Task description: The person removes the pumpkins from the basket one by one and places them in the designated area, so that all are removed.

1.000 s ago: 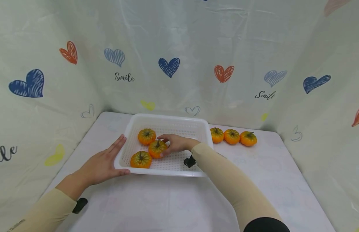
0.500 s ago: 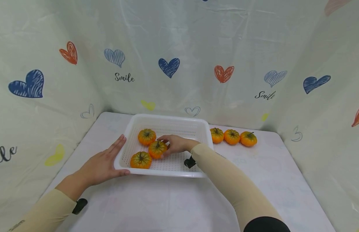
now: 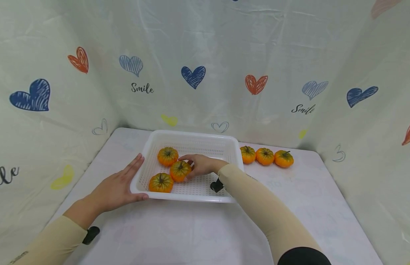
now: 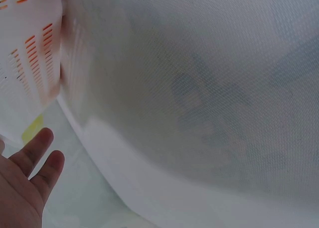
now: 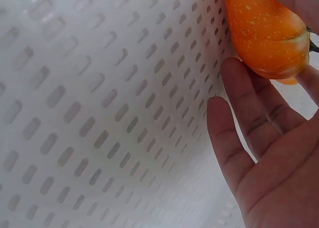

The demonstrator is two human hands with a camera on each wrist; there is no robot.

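Observation:
Inside a white plastic basket (image 3: pixel 205 198), my right hand (image 3: pixel 203 165) grips a small orange pumpkin (image 3: pixel 180 171), thumb on its near side and fingers behind. Seen from the right wrist, the pumpkin (image 5: pixel 269 36) sits low by the perforated basket floor, with fingertips against its skin. Two more pumpkins lie close to it: one behind (image 3: pixel 167 156) and one in front (image 3: pixel 161 183). My left hand (image 3: pixel 116 187) rests at the basket's left end, fingers straight and spread along the rim. In the left wrist view, part of the left hand (image 4: pixel 30 183) shows below the slotted basket wall (image 4: pixel 30 53).
Three more pumpkins (image 3: pixel 265 156) stand in a row on the white-covered table (image 3: pixel 191 232), just right of the basket. A curtain (image 3: pixel 224 44) printed with hearts hangs behind and along both sides.

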